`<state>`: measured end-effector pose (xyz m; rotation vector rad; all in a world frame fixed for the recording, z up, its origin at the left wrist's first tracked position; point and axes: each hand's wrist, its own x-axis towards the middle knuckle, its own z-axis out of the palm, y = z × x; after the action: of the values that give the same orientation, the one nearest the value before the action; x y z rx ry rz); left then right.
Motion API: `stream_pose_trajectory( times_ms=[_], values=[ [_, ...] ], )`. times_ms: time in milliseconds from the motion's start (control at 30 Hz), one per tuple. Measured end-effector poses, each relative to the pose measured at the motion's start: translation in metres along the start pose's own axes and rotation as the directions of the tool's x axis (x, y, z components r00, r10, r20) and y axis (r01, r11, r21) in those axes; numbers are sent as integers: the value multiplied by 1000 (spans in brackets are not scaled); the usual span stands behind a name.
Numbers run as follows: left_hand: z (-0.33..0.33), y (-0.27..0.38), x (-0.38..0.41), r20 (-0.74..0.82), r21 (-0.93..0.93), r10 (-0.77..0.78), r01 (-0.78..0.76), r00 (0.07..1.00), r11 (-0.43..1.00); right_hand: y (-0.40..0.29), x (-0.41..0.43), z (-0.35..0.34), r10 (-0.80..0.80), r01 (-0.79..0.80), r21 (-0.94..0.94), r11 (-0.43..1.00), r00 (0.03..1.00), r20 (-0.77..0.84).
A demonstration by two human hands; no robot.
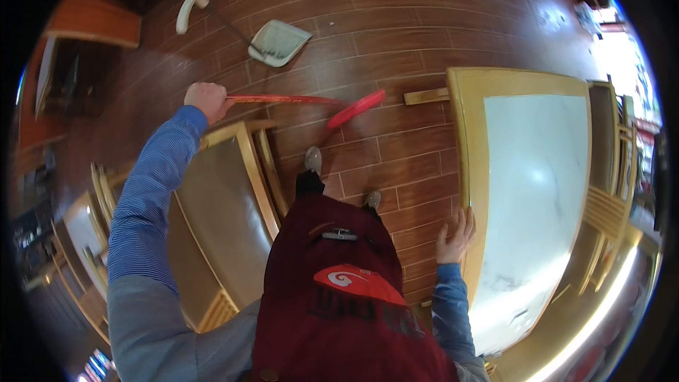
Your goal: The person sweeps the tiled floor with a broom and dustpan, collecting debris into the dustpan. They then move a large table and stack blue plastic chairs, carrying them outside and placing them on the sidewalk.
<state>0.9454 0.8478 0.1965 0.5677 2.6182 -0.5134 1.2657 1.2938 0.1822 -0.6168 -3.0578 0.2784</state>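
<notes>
My left hand (206, 102) grips the red handle of a broom (286, 99), held out ahead and to the left. Its red broom head (356, 109) is low over the floor, in front of my shoes; whether it touches the tiles I cannot tell. On my right, my right hand (456, 236) rests its fingertips at the wooden edge of a table (536, 170) with a white top, holding nothing. Beyond the broom stands a pale long-handled dustpan (286, 40) with some dark debris in it. Its white handle end (185, 10) leans to the left.
A wooden chair (225, 212) with a brown seat is close on my left. A wooden leg (427, 96) juts from beneath the table. More chairs (607, 207) line its far side. Orange-brown wooden furniture (95, 16) stands at the upper left. The floor (403, 26) is brown wood-look tile.
</notes>
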Motion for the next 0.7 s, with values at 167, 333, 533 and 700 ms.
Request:
stream_pose_trajectory(
  times_ms=[167, 333, 533, 700],
  values=[
    [68, 71, -170, 110, -188, -372, 386, 922, 903, 47, 21, 4, -382, 381, -36, 924, 924, -1],
    [153, 220, -351, 764, -623, -88, 766, 639, 155, 65, 16, -4, -558, 564, -63, 823, 824, 97],
    [69, 354, -460, 888, -408, 123, 883, 443, -233, 73, 11, 1, -591, 594, -29, 804, 804, 68],
    [104, 483, -652, 931, -273, 126, 884, 342, -380, 79, 11, 6, -600, 600, 16, 800, 799, 51]
  ],
)
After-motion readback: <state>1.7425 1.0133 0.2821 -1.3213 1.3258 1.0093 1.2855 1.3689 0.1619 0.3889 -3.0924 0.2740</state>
